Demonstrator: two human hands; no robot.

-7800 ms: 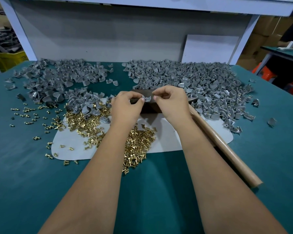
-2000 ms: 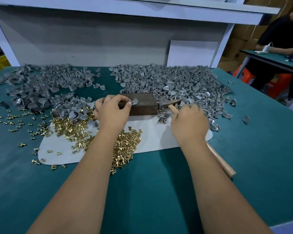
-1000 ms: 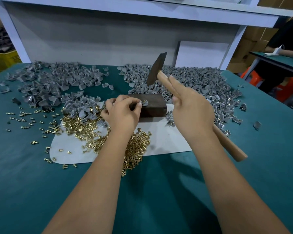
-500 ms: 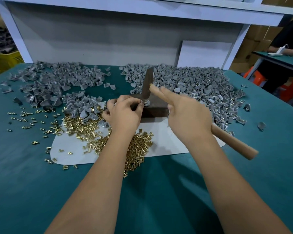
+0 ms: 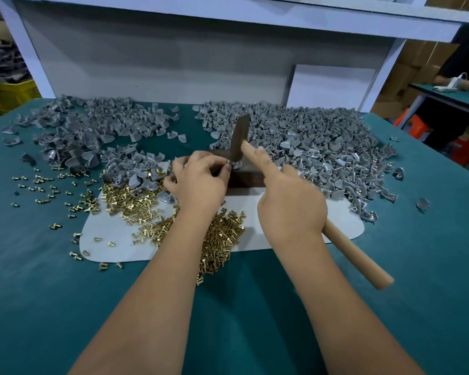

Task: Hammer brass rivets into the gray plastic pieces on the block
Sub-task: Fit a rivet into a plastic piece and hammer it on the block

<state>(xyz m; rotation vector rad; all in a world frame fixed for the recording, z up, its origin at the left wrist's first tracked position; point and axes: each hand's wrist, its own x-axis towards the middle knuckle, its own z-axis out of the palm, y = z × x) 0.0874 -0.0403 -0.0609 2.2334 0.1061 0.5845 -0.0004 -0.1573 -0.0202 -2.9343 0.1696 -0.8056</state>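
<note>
A dark brown block (image 5: 251, 180) lies on a white mat (image 5: 114, 235) at the table's middle. My left hand (image 5: 198, 182) pinches a small gray plastic piece (image 5: 234, 165) on the block's top. My right hand (image 5: 290, 204) grips the wooden handle (image 5: 355, 255) of a hammer, index finger stretched along it. The dark hammer head (image 5: 240, 140) stands with its lower end on the pinched piece. A heap of brass rivets (image 5: 220, 239) lies on the mat under my left wrist.
Gray plastic pieces lie in a big pile (image 5: 317, 147) behind and right of the block, and another pile (image 5: 92, 131) at the back left. Loose rivets (image 5: 46, 185) dot the green table (image 5: 38, 293) on the left. A white panel (image 5: 333, 85) leans at the back.
My right hand picked the hammer up from the table, raised it, then brought the head down onto the piece that my left hand holds on the block.
</note>
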